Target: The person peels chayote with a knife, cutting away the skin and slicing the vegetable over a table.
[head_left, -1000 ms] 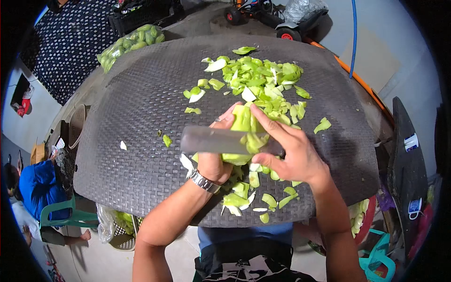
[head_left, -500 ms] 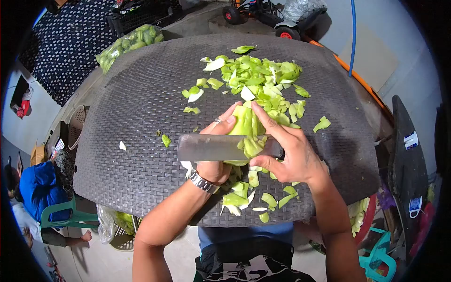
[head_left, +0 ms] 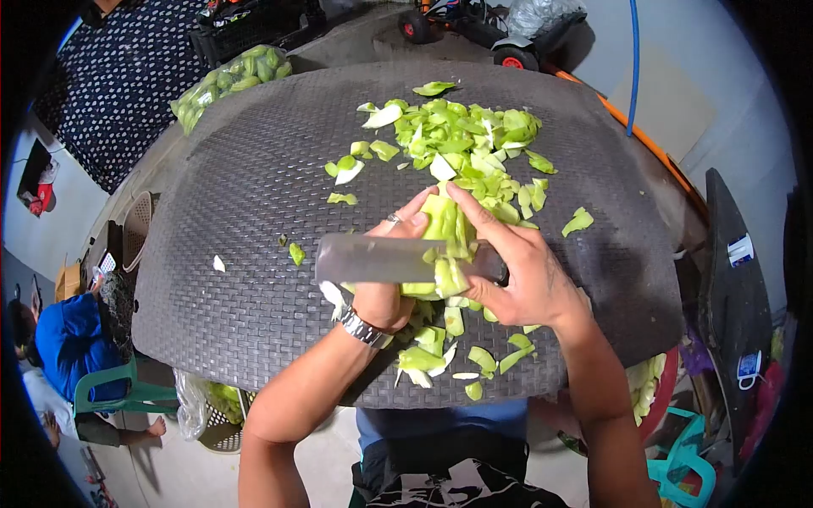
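My left hand (head_left: pixel 385 292), with a ring and a metal watch, is closed round a light green vegetable (head_left: pixel 442 218) above the table. A wide grey blade (head_left: pixel 368 259) lies across that vegetable, pointing left, with green slices (head_left: pixel 449 275) against it. Its handle end is under my right hand (head_left: pixel 529 271), whose thumb and fingers bend round the blade and touch the vegetable. Beyond my hands a heap of green peelings (head_left: pixel 466 135) is spread out, and more cut pieces (head_left: pixel 423 356) lie near the front edge.
The dark woven table (head_left: pixel 229 195) fills the middle. A bag of green vegetables (head_left: pixel 233 80) is at its back left. Green chairs (head_left: pixel 127 389) (head_left: pixel 682 457) stand at both sides. A person in blue (head_left: pixel 76 339) is at the left; a black board (head_left: pixel 732 313) is at the right.
The blade has shifted slightly over the vegetable, and the slices on it have changed shape and place. Both hands keep their hold.
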A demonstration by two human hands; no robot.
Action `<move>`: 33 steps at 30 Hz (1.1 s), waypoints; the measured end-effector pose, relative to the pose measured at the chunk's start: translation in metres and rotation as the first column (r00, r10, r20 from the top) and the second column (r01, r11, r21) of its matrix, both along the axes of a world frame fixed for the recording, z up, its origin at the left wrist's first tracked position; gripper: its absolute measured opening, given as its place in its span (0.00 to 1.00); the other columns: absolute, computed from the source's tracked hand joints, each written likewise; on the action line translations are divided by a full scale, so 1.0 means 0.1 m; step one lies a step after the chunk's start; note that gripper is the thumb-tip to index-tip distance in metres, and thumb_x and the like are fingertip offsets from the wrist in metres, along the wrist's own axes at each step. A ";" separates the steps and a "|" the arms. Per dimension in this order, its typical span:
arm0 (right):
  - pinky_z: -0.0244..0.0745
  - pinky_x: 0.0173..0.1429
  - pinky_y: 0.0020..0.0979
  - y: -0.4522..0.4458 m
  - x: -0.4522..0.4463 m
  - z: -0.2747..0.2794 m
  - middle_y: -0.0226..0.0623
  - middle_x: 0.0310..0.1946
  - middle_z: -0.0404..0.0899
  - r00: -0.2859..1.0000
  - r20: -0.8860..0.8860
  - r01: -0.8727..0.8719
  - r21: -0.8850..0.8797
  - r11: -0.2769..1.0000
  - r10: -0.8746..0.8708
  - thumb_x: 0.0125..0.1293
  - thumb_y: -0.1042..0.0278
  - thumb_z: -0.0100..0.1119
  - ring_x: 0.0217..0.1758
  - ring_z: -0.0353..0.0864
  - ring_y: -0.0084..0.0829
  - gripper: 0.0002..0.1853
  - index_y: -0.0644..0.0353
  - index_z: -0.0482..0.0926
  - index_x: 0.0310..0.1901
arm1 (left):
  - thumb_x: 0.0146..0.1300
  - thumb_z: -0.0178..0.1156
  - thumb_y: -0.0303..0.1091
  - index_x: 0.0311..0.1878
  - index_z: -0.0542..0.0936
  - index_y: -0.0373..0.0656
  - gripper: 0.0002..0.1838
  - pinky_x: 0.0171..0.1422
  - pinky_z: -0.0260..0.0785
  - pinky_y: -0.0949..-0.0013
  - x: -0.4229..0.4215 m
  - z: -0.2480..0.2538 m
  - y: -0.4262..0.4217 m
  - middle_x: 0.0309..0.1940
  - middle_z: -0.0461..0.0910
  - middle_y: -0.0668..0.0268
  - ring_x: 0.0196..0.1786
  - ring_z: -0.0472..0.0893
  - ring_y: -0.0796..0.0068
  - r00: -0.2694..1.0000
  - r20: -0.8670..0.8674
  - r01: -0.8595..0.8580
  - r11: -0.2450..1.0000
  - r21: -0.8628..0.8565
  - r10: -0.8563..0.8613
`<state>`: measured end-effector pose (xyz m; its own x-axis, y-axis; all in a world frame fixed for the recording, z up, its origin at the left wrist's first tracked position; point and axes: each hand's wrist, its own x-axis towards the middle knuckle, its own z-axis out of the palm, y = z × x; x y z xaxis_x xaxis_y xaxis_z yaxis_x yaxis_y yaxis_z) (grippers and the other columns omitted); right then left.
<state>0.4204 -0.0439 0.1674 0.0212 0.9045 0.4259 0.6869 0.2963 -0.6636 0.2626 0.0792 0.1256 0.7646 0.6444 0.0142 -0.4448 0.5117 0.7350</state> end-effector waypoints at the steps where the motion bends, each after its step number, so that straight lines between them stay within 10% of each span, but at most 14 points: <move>1: 0.79 0.67 0.44 0.03 0.02 -0.02 0.58 0.62 0.83 1.000 0.025 0.001 0.060 0.998 -0.003 0.63 0.62 0.76 0.60 0.86 0.56 0.48 0.60 0.62 0.82 | 0.76 0.63 0.41 0.77 0.71 0.36 0.32 0.65 0.80 0.61 0.00 0.03 -0.02 0.64 0.82 0.55 0.60 0.86 0.66 1.000 0.000 0.004 1.000 -0.029 -0.004; 12: 0.79 0.68 0.38 0.04 0.29 -0.05 0.55 0.62 0.85 0.971 -0.033 0.238 0.028 0.971 -0.237 0.75 0.56 0.68 0.65 0.87 0.47 0.27 0.60 0.80 0.70 | 0.71 0.61 0.46 0.65 0.78 0.33 0.28 0.60 0.83 0.56 -0.04 0.12 -0.04 0.56 0.86 0.52 0.53 0.88 0.61 0.992 -0.118 0.023 0.995 -0.093 -0.034; 18: 0.78 0.56 0.44 0.00 0.37 0.15 0.58 0.45 0.88 0.744 0.001 0.569 -0.524 0.633 -0.668 0.83 0.35 0.46 0.48 0.89 0.49 0.36 0.67 0.86 0.49 | 0.73 0.58 0.45 0.65 0.79 0.35 0.26 0.68 0.78 0.42 -0.06 0.11 0.12 0.58 0.85 0.50 0.59 0.86 0.52 0.998 -0.015 0.060 0.950 -0.306 -0.068; 23: 0.75 0.45 0.51 0.01 0.48 0.01 0.55 0.30 0.83 0.697 0.070 0.674 -0.403 0.619 -0.714 0.80 0.32 0.51 0.33 0.86 0.51 0.38 0.70 0.81 0.38 | 0.73 0.58 0.43 0.66 0.78 0.36 0.25 0.72 0.72 0.30 -0.06 0.11 0.16 0.61 0.83 0.49 0.64 0.83 0.47 0.989 0.052 0.145 0.919 -0.367 -0.135; 33: 0.82 0.44 0.43 0.01 0.11 0.02 0.52 0.30 0.86 0.818 0.027 0.548 -0.340 0.764 -0.575 0.65 0.34 0.74 0.36 0.90 0.46 0.36 0.68 0.81 0.50 | 0.77 0.54 0.43 0.66 0.77 0.36 0.24 0.69 0.77 0.39 -0.01 -0.04 0.17 0.60 0.84 0.49 0.60 0.86 0.50 0.990 0.048 0.143 0.929 -0.342 -0.135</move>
<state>0.4317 -0.0429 0.1697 0.5877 0.8036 0.0939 0.6082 -0.3623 -0.7063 0.2614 0.0961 0.1218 0.8489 0.5004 -0.1702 -0.3662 0.7890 0.4933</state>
